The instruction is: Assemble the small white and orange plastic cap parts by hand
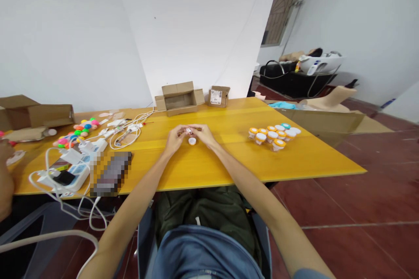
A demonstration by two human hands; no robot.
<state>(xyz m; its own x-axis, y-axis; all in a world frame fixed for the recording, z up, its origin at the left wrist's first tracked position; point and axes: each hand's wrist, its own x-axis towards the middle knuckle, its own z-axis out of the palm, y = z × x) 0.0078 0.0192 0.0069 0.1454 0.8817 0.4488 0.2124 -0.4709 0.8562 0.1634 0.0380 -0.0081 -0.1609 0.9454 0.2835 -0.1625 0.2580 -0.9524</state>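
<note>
My left hand (177, 136) and my right hand (203, 134) meet over the middle of the yellow table, fingers bent inward and pinching. Between their fingertips is a small whitish piece with dark red marks (189, 131); it is mostly covered and too small to name. A white round cap (192, 141) lies on the table just below the fingertips, close to both hands. To the right stands a group of small clear jars with orange and white lids (271, 136), and one teal lid (286, 126) shows among them.
An open cardboard box (180, 100) and a smaller box (218, 96) stand by the wall. Left are a power strip (83, 168) with tangled white cables, a blurred phone (113, 173), colourful balls (78, 131) and another cardboard box (52, 114). Another person's arm (5, 178) shows far left.
</note>
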